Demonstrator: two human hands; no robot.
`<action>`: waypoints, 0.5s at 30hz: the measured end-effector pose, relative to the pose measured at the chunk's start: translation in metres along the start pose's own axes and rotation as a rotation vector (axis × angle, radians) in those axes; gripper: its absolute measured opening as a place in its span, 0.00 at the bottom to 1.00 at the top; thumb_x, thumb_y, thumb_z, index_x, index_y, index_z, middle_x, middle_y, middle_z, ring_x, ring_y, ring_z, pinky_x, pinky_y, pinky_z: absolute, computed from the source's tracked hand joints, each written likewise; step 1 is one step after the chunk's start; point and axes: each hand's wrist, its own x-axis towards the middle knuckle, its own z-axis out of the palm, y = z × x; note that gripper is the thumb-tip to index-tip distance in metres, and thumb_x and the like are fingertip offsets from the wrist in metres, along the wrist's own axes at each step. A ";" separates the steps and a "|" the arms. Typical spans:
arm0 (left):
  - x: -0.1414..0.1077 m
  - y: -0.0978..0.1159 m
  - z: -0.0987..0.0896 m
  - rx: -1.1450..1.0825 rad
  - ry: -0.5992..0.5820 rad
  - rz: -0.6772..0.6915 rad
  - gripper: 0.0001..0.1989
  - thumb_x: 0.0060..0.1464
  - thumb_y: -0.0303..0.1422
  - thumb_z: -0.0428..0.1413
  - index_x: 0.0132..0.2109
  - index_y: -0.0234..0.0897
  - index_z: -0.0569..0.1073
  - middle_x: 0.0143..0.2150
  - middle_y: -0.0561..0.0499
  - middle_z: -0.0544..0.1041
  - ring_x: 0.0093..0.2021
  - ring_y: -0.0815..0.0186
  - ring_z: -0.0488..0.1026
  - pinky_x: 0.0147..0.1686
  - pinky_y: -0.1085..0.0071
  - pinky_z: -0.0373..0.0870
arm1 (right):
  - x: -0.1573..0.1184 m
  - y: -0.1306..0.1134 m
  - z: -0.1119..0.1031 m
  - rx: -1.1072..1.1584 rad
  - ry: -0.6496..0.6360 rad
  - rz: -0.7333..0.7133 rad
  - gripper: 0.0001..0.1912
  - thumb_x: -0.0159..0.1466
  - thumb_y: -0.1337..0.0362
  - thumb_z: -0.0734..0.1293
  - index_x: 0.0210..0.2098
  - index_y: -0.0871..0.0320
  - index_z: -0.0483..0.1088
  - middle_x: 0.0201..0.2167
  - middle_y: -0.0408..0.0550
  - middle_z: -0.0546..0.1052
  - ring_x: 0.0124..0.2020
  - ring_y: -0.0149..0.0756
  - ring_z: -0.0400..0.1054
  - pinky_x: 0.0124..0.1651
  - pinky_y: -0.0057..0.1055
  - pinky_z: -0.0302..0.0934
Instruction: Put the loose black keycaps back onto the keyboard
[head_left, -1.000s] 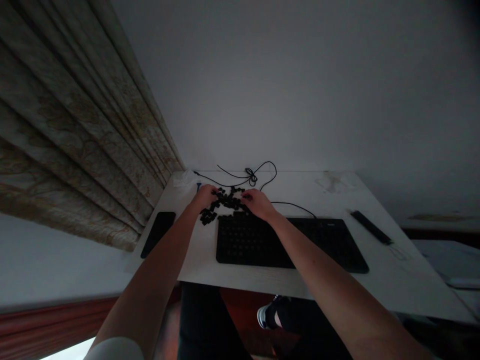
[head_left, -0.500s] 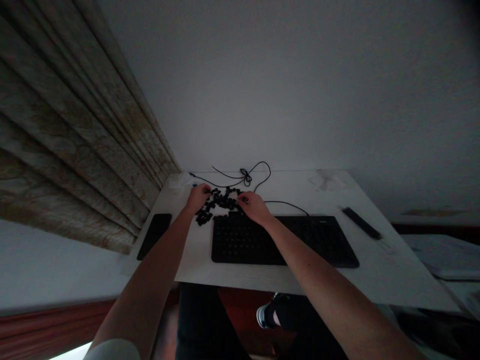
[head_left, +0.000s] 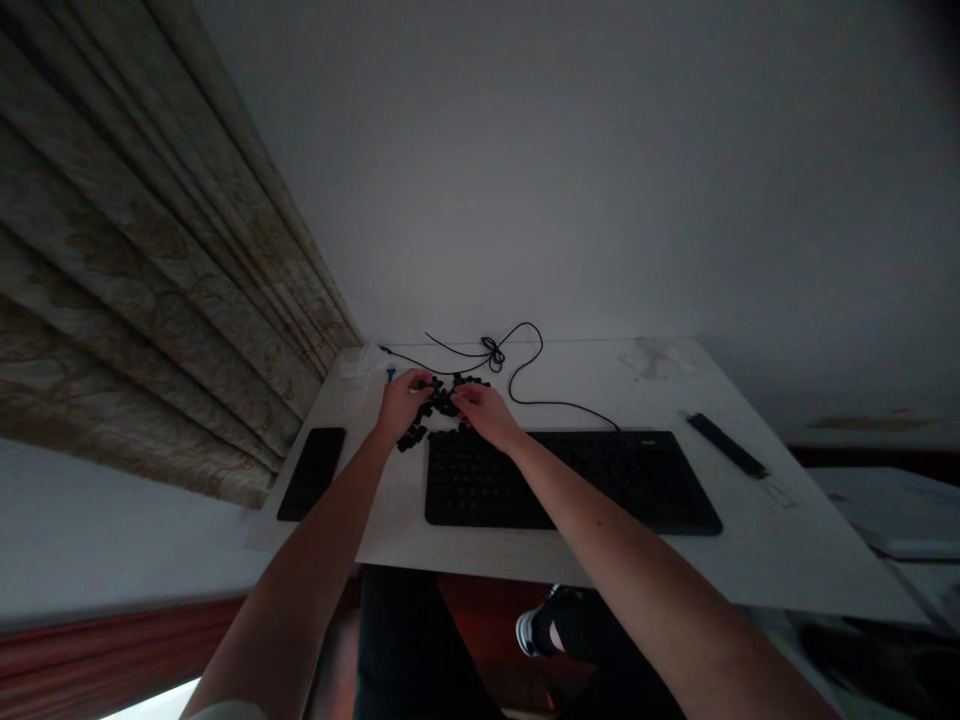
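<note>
A pile of loose black keycaps [head_left: 444, 402] lies behind the left part of a black computer keyboard [head_left: 465, 490]. My left hand [head_left: 403, 398] is at the pile's left side, thumb and fingertips closed on what looks like a dark keycap. At the pile's right side my right hand [head_left: 484, 412] has its fingertips pinched together. Whatever is between those fingers is too small and dark to make out. The keyboard's left section shows small marks where caps seem to be off; my right forearm covers part of its middle.
A black phone [head_left: 313, 472] lies at the desk's left edge. The keyboard's cable [head_left: 566, 403] loops along the back. At right lies a dark strip-shaped object [head_left: 726, 445] with a thin wire tool [head_left: 780, 491]. A small blue item [head_left: 391, 372] and clear plastic [head_left: 360, 361] sit back left.
Both hands have moved inward over the keycap pile, my right hand leftward and my left hand slightly rightward. The small blue item shows more clearly behind my left hand.
</note>
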 end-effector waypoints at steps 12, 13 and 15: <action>-0.061 0.029 0.025 -0.210 -0.040 -0.010 0.14 0.58 0.31 0.59 0.52 0.39 0.72 0.51 0.46 0.80 0.51 0.61 0.78 0.54 0.63 0.72 | -0.033 0.002 -0.017 0.739 -0.096 0.170 0.15 0.46 0.66 0.79 0.34 0.60 0.79 0.32 0.48 0.82 0.32 0.33 0.76 0.42 0.34 0.73; -0.065 0.027 0.026 -0.245 -0.015 -0.034 0.13 0.58 0.32 0.58 0.50 0.39 0.71 0.51 0.45 0.80 0.50 0.62 0.78 0.53 0.63 0.72 | -0.039 0.004 -0.019 0.752 -0.076 0.173 0.16 0.45 0.67 0.80 0.34 0.59 0.79 0.32 0.47 0.82 0.32 0.34 0.76 0.44 0.35 0.73; -0.075 0.024 0.027 -0.270 0.042 -0.097 0.11 0.58 0.33 0.58 0.47 0.38 0.70 0.50 0.44 0.80 0.48 0.62 0.79 0.50 0.64 0.74 | -0.052 0.006 -0.024 0.749 -0.038 0.179 0.17 0.43 0.68 0.79 0.34 0.59 0.80 0.31 0.46 0.82 0.32 0.34 0.76 0.46 0.37 0.73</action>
